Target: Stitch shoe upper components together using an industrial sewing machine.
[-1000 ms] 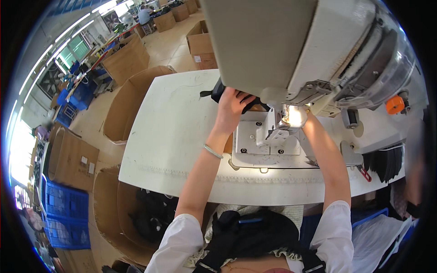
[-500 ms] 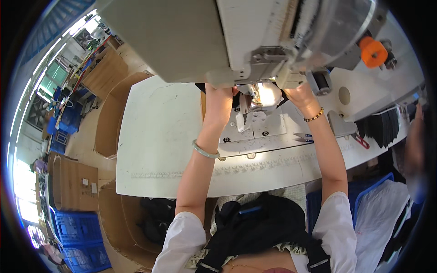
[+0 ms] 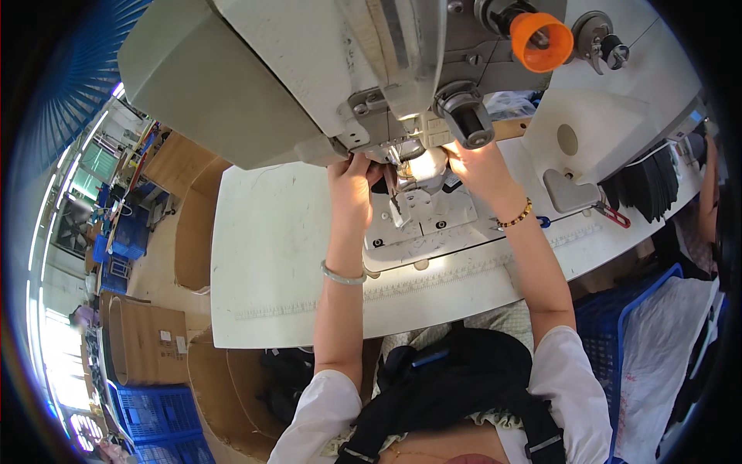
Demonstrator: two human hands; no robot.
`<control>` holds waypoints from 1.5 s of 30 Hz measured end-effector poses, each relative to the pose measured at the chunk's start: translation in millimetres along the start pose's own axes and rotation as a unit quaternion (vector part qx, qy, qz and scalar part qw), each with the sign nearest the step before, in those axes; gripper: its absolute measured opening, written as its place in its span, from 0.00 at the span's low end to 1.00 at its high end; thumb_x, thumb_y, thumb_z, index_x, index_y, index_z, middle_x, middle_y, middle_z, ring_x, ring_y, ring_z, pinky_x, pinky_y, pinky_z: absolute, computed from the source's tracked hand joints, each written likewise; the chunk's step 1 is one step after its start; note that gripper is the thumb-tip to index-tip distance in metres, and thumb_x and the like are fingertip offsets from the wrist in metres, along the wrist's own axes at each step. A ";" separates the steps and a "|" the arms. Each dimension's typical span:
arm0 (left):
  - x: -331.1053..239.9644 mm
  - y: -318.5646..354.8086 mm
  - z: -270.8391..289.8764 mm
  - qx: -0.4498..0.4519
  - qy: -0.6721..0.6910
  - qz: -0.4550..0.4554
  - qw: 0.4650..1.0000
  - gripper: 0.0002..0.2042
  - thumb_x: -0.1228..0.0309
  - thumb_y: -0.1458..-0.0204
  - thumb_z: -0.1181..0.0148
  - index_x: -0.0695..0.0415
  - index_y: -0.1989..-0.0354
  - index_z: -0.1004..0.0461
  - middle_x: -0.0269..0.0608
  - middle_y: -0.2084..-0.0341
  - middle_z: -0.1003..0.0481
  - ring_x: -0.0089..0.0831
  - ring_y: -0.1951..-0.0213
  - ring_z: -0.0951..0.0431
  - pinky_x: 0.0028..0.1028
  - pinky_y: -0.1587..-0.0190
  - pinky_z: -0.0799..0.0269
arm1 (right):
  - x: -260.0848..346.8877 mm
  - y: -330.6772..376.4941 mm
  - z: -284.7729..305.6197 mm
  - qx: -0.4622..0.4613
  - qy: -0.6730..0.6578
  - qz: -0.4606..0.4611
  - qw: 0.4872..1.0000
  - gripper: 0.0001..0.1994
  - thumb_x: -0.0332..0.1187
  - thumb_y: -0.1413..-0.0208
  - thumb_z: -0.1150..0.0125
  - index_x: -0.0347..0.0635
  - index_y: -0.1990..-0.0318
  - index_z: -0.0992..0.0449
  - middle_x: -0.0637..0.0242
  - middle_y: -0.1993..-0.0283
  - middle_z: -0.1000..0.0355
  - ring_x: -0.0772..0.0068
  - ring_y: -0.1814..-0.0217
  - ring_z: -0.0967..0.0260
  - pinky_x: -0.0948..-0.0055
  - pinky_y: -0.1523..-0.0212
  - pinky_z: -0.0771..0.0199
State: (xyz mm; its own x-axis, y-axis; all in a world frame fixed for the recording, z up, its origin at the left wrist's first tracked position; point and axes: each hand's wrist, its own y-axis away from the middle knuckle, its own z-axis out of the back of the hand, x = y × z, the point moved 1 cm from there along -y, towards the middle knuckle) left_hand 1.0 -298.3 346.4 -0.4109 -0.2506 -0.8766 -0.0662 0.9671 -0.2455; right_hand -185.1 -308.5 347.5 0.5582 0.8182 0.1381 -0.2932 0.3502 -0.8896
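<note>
Both hands under sewing machine head (image 3: 309, 69), 12 o'clock on white table (image 3: 270, 263). Left hand (image 3: 352, 182), right hand (image 3: 475, 166) at needle plate (image 3: 421, 216); fingers hidden, grip unclear.

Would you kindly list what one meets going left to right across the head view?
Blue crates → cardboard box → left hand → right hand → red-handled tool → stack of black pieces.

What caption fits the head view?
Both hands, left hand and right hand, reach under the sewing machine head at its lit needle area.

Orange knob (image 3: 541, 40), white table (image 3: 270, 255)
</note>
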 end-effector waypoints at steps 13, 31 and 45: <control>-5.9 14.1 -10.8 -0.044 -0.004 -0.004 0.999 0.09 0.76 0.49 0.52 0.59 0.81 0.35 0.28 0.87 0.39 0.15 0.85 0.47 0.18 0.82 0.56 | -2.7 -3.1 8.7 0.020 -0.025 0.034 0.999 0.19 0.21 0.72 0.43 0.41 0.65 0.29 0.63 0.65 0.30 0.61 0.56 0.32 0.67 0.58 0.30; -9.8 46.8 -22.5 -0.137 -0.099 0.047 0.984 0.08 0.68 0.49 0.50 0.60 0.69 0.30 0.29 0.81 0.36 0.15 0.83 0.42 0.16 0.81 0.46 | 10.5 -6.9 22.3 0.073 -0.013 0.083 0.994 0.16 0.22 0.66 0.47 0.43 0.64 0.28 0.69 0.66 0.34 0.69 0.63 0.35 0.72 0.61 0.32; 2.4 54.6 -19.7 -0.065 -0.082 -0.042 0.994 0.08 0.70 0.49 0.53 0.62 0.73 0.31 0.32 0.87 0.35 0.19 0.87 0.38 0.19 0.83 0.45 | 23.2 -5.8 31.8 0.111 -0.043 0.072 0.990 0.15 0.24 0.66 0.46 0.42 0.64 0.28 0.70 0.70 0.35 0.70 0.68 0.37 0.73 0.65 0.34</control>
State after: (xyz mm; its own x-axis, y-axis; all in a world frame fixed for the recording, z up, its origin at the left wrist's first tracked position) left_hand -21.5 -245.2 339.0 -0.2459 -0.3247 -0.9133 -0.2157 0.9369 -0.2750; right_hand -195.2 -277.0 369.7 0.4333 0.8991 0.0619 -0.5341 0.3115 -0.7859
